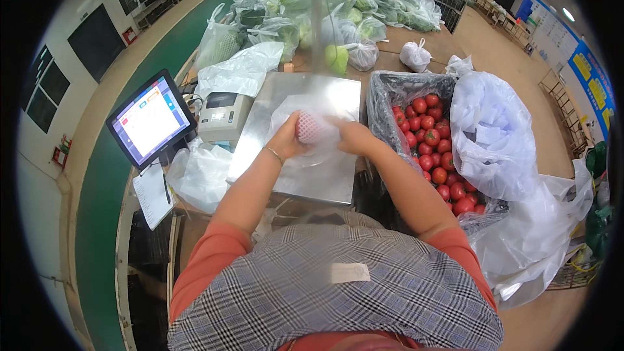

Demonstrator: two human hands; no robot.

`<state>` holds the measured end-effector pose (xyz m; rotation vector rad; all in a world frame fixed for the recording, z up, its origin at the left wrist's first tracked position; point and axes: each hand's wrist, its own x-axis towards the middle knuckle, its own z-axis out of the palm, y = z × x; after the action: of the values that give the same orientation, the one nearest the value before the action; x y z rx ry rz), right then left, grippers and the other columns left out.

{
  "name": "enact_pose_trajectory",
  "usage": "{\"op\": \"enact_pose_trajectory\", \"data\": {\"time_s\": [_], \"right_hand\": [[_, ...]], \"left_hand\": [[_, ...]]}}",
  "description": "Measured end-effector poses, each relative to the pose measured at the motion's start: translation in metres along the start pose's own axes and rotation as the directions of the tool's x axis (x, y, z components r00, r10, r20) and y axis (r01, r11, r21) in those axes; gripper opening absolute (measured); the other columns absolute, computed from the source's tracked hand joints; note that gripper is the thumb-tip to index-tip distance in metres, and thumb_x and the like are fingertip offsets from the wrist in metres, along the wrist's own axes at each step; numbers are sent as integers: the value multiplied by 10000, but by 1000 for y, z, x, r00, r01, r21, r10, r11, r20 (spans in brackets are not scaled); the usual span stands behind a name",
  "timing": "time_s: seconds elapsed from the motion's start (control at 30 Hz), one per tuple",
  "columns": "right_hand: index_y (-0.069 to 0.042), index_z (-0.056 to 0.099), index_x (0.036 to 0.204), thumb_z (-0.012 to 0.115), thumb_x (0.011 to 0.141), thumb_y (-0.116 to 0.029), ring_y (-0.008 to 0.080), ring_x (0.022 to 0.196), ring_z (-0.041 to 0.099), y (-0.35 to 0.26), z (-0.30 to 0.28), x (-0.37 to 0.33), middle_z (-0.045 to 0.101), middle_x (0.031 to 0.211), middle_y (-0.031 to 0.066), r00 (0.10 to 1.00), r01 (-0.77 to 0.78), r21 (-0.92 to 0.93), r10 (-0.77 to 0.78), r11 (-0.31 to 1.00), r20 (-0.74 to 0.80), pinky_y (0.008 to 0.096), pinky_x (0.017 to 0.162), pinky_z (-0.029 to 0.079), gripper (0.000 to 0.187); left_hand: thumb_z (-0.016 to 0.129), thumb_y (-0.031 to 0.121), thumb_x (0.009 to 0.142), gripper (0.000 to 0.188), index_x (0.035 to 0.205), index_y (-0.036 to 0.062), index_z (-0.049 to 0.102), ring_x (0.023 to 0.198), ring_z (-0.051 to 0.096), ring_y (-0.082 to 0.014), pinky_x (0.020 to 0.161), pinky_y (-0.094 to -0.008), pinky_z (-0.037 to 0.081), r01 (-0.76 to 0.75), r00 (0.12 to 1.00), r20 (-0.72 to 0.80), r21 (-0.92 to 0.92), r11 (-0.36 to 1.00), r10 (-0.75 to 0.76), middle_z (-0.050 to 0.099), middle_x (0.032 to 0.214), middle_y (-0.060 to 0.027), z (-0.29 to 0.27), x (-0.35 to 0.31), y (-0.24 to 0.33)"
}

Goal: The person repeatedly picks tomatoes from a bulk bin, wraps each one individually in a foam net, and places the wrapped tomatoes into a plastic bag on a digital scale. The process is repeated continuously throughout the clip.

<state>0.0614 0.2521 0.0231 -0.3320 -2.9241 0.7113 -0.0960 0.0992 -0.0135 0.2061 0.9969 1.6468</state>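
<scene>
bagging seemed underway: the left hand (288, 136) curled round a pink-netted item (309, 128), the right hand (353, 136) blurred past telling its grip, and the plastic bag (315, 153) apparently needed steadying next.

Near view from the head (fisheye), down over the foam net (310, 129)

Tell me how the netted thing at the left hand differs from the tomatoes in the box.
The netted thing shows a pinkish mesh surface, while the tomatoes look bare and glossy red. The netted thing is held singly by the left hand over the metal plate; the tomatoes lie heaped in the plastic-lined box. Both look rounded.
</scene>
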Motion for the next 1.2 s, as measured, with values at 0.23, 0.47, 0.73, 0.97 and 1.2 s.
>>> {"op": "enact_pose_trajectory", "data": {"time_s": [0.23,0.47,0.73,0.97,1.2], "right_hand": [[-25,593,848,620,719,-38,164,716,572,18,-5,18,574,733,77,983,88,229,-47,969,-179,318,637,444,133],[-38,482,736,675,766,-55,142,609,465,43,-25,8,451,637,60,927,122,379,31,917,-374,308,568,398,195],[-27,451,717,714,782,-91,157,604,467,39,-21,-16,493,630,46,939,-34,289,129,957,-318,323,570,402,278],[-10,583,833,692,785,-83,176,715,597,53,-59,-68,613,763,74,897,91,293,49,952,-439,311,667,479,139],[-28,653,953,584,884,-170,346,864,643,230,-190,-186,665,914,191,557,-589,-123,290,799,-778,426,733,491,172]], "left_hand": [[671,200,864,482,1282,22,512,1040,584,-197,903,-321,483,-420,886,-21,386,821,463,596,1128,-85,-26,23,33],[738,255,733,697,1374,184,474,1321,339,-408,1069,-541,317,213,638,97,931,-297,764,391,1404,-201,-77,58,41],[742,458,740,1028,1472,-46,226,1274,480,-353,1064,-371,367,-133,939,61,972,194,337,432,1380,-328,-125,36,67],[787,439,715,1007,1453,-31,287,1234,521,-328,1032,-366,408,76,895,-70,997,3,441,505,1345,-269,-90,-12,43],[643,71,878,221,1080,-20,649,832,635,-125,790,-270,497,-496,472,125,856,145,873,688,881,-82,14,-90,-10]]}}
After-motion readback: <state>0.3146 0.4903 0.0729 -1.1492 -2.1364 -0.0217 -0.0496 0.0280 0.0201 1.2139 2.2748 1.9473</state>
